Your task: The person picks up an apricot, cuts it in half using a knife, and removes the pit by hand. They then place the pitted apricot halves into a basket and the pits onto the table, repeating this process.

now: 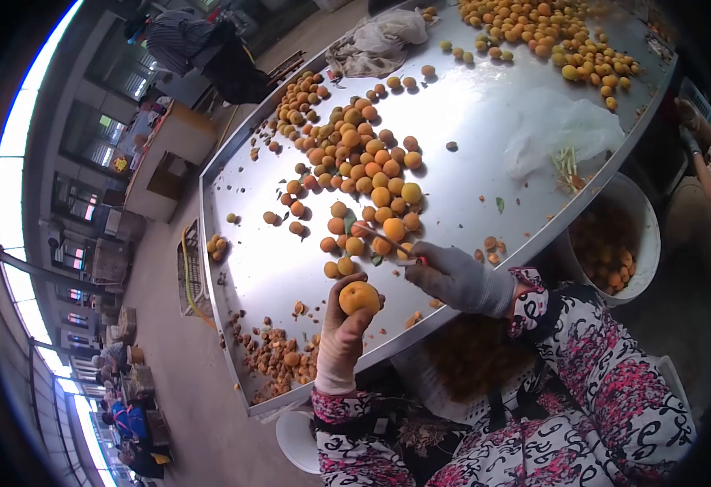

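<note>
My left hand (344, 333), in a pale glove with bare fingertips, holds an orange apricot (359, 298) above the near edge of the metal table (461, 195). To its right, my right hand (457, 277), in a grey glove, grips a thin pointed tool (384, 237) by its handle. The tool points up and left over the fruit and does not touch the held apricot. A long heap of apricots (364, 158) lies just beyond both hands. Pits and scraps (270, 357) are spread on the table to the left of my left hand.
More apricots (534, 28) lie at the far end, near a clear plastic bag (562, 130) and a crumpled cloth (380, 40). A white bucket (648, 252) with fruit stands at the right. A crate (445, 390) sits below the edge. A co-worker's hand (692, 122) shows at the right.
</note>
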Motion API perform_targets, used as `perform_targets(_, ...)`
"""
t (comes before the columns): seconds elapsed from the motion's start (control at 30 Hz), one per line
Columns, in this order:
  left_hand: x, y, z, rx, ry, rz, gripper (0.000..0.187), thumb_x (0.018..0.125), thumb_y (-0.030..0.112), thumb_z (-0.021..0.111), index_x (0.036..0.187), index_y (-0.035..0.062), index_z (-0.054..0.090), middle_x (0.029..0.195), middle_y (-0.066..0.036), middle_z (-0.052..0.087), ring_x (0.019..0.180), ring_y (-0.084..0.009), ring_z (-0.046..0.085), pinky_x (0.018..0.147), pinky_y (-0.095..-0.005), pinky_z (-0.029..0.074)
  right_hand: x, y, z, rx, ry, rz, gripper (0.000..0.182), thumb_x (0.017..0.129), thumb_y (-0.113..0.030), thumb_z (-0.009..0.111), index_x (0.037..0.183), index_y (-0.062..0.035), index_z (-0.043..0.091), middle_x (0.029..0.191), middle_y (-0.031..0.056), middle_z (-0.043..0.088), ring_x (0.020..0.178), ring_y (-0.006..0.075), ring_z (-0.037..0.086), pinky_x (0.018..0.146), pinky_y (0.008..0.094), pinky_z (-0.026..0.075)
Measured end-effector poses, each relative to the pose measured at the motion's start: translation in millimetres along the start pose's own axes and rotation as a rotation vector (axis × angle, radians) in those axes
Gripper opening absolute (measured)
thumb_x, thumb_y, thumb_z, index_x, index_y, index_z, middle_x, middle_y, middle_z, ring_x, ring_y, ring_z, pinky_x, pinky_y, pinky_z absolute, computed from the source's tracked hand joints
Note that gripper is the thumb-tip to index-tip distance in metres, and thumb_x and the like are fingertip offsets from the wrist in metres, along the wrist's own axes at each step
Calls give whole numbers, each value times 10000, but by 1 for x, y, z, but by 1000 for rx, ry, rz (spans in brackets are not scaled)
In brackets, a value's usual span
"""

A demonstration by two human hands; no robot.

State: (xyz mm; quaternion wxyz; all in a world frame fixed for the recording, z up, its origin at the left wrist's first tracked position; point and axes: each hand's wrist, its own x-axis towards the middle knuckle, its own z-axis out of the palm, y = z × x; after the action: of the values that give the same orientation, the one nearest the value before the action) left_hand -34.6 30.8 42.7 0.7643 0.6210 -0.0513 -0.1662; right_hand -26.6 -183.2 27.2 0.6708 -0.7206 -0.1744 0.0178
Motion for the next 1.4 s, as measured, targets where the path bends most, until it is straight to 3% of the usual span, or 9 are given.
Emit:
perform_targets(0.07, 17, -16, 6, -33, -77, 72, 600, 747, 359, 648, 1196, 35, 417, 953, -85, 559, 894, -181, 553, 863, -297, 417, -3, 3, -3, -38, 3, 1, 271, 905, -266, 492, 1035, -28, 500, 690, 61, 527, 626, 129, 520, 583, 282, 428)
perform_targets(0.17, 27, -22, 18, -48, -49, 49, 641, 730, 434, 650, 1175, 25, 436, 958, -85, 557, 898, -182, 550, 851, -300, 416, -5, 9, -6, -103, -55, 56, 314, 904, -321, 479, 1000, -25, 520, 747, 115, 583, 691, 248, 589, 645, 339, 444)
perform_targets(0.2, 28, -23, 21, -20, -32, 65, 626, 723, 440, 649, 1153, 26, 456, 959, -87, 558, 901, -179, 547, 839, -295, 415, -6, 10, -6, -125, -49, 42, 345, 903, -359, 466, 983, -30, 528, 743, 140, 590, 709, 294, 591, 669, 356, 440)
perform_targets(0.5, 27, -16, 3, -17, -22, 79, 600, 717, 424, 661, 1129, 32, 470, 969, -94, 575, 929, -173, 547, 838, -285, 414, -11, -7, -8, -290, -264, 278, 390, 898, -430, 440, 930, -53, 534, 776, 188, 603, 787, 363, 594, 665, 407, 454)
perform_targets(0.97, 21, -20, 6, 179, 77, 141, 552, 808, 412, 590, 1177, 33, 433, 1031, -85, 517, 964, -195, 540, 883, -299, 395, -23, 17, 26, -209, -177, 333, 386, 904, -401, 431, 899, -31, 543, 746, 199, 592, 766, 365, 594, 661, 407, 455)
perform_targets(1.17, 34, -47, 25, -751, 185, -35, 433, 845, 426, 553, 1049, 48, 491, 879, -106, 568, 825, -223, 566, 958, -417, 379, -20, 24, 46, -379, -42, 286, 349, 902, -369, 440, 870, -32, 526, 740, 206, 585, 730, 398, 574, 617, 451, 452)
perform_targets(1.3, 32, -42, 23, -758, 114, -70, 422, 843, 415, 561, 1041, 46, 510, 940, -121, 569, 919, -227, 550, 910, -382, 398, -13, 15, 35, -430, -52, 271, 382, 895, -417, 430, 895, -48, 525, 752, 216, 584, 753, 399, 575, 632, 457, 453)
perform_targets(1.33, 32, -36, 19, -579, -1, -21, 425, 849, 397, 559, 1100, 61, 490, 979, -108, 565, 971, -216, 531, 883, -350, 406, -8, 11, 29, -388, -67, 247, 399, 898, -433, 414, 918, -53, 530, 771, 220, 587, 774, 397, 578, 642, 457, 453)
perform_targets(1.4, 34, -40, 10, -334, 81, 87, 458, 848, 402, 556, 1141, 61, 469, 1012, -87, 559, 981, -204, 527, 877, -324, 406, -2, 13, 20, -425, -145, 258, 442, 881, -484, 408, 997, -77, 536, 800, 217, 605, 762, 395, 587, 663, 465, 461)
